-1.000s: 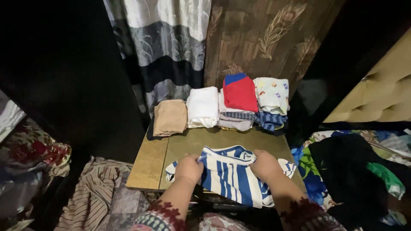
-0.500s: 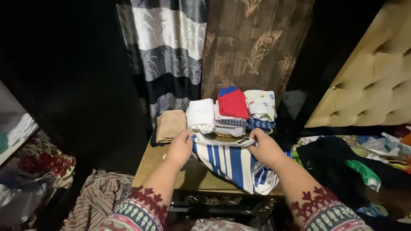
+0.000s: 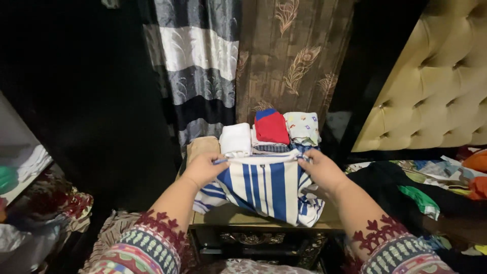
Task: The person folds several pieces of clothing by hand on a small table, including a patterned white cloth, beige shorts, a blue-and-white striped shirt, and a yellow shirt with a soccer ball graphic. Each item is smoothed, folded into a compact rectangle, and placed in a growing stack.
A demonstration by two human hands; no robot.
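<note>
Holding blue-and-white striped garment stretched above small table — left hand, right hand pinched top corners (mid-fold, judged); next called for even fold.

The scene is dim, lit from the wearer's side, so the striped cloth, the folded stacks and the padded headboard at 2 o'clock catch most light. From 9 to 11 o'clock all sinks into black shadow. Wide-lens bending stretches the sleeves at 6 o'clock. The centre is sharp; corner clutter is murky.
</note>
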